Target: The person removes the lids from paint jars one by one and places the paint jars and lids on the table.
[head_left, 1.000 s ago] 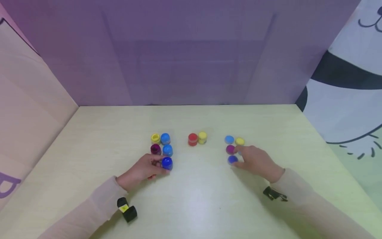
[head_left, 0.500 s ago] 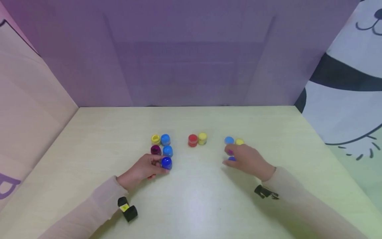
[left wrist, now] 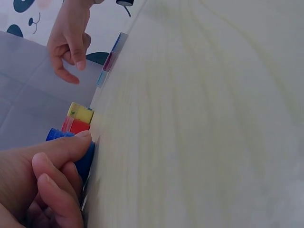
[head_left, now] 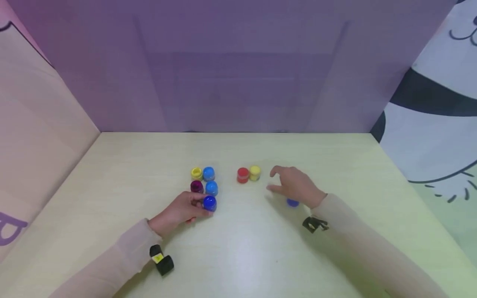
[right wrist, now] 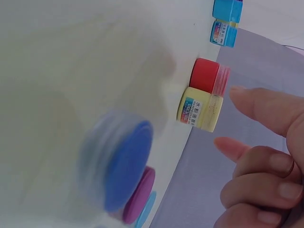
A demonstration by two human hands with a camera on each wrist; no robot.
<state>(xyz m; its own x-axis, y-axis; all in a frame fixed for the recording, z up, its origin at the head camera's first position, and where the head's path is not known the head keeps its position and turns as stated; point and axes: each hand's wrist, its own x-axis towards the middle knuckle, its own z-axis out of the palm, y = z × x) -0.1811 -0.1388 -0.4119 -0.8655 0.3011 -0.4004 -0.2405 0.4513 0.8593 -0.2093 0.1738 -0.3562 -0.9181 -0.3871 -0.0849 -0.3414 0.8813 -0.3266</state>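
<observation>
My left hand point(head_left: 182, 210) pinches a dark blue paint jar point(head_left: 210, 203) between thumb and fingers, on the table. Touching or close behind it stand a dark purple jar point(head_left: 196, 186), a yellow jar point(head_left: 196, 174) and two light blue jars point(head_left: 211, 188). To the right, my right hand point(head_left: 298, 186) hovers with thumb and index finger spread apart, nothing between them. Those fingertips point at a pale yellow lidded jar point(right wrist: 199, 109), which stands against a red lidded jar point(right wrist: 205, 76). Below the right hand lies a dark blue lid point(head_left: 292, 203).
A purple lid point(right wrist: 140, 194) and a light blue lid point(right wrist: 146, 209) lie beyond the dark blue lid in the right wrist view. The right hand hides them in the head view. A purple panel point(head_left: 238, 91) borders the table's point(head_left: 238, 256) far edge.
My right hand has moved from the lids leftward and away from me, toward the yellow and red jars, and now covers most lids. My left hand keeps holding the dark blue jar in place.
</observation>
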